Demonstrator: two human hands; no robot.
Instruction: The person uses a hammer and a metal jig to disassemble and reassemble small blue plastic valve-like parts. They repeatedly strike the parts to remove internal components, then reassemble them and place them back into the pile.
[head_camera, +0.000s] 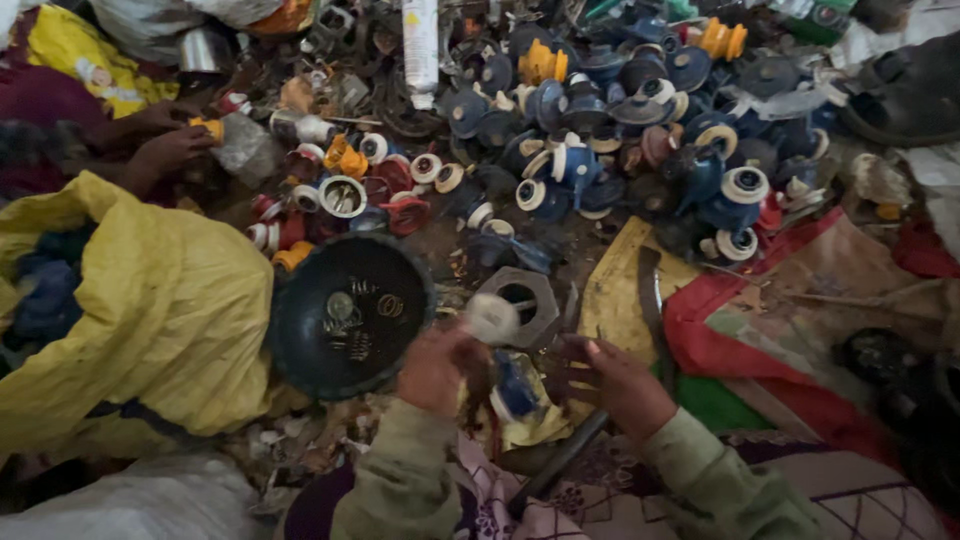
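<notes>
Gripping a white cap (492, 318) at its fingertips, left hand (432, 370); right hand (622, 385) just beside, curled, grip unclear.

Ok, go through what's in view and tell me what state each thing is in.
Left hand: closed on a white cap.
Right hand: fingers curled, contents unclear.
Black dish: upright, holding springs and rings.
Yellow sack: open, blue parts inside.
Hex nut: lying flat.

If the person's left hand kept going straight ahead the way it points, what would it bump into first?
The left hand points up and away, holding a whitish round piece. Just beyond lies the grey hexagonal nut, probably met first, though depth is hard to judge.
</notes>
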